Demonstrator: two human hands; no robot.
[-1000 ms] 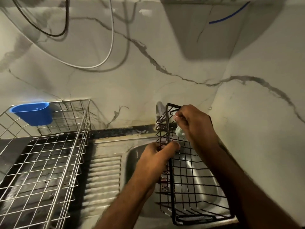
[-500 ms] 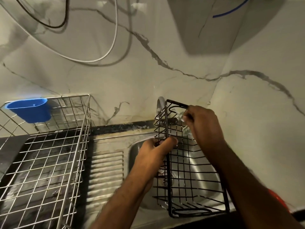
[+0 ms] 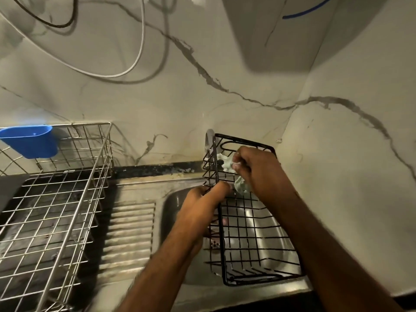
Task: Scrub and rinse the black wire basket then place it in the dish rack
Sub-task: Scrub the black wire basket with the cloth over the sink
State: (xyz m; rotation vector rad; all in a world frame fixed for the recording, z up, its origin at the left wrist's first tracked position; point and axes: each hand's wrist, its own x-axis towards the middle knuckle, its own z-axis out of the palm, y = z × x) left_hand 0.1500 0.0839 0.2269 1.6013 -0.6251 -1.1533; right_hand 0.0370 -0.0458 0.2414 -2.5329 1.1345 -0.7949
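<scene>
Now, left hand (image 3: pixel 200 208) gripping black wire basket (image 3: pixel 254 224) rim, right hand (image 3: pixel 258 174) pinching scrubber (image 3: pixel 227 164)

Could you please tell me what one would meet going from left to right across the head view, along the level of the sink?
Blue plastic cup → dish rack → ribbed drainboard → left hand → black wire basket, held over the sink.

A steel sink unit (image 3: pixel 135 226) with a ribbed drainboard carries the silver wire dish rack (image 3: pixel 56 210) at its left.
</scene>
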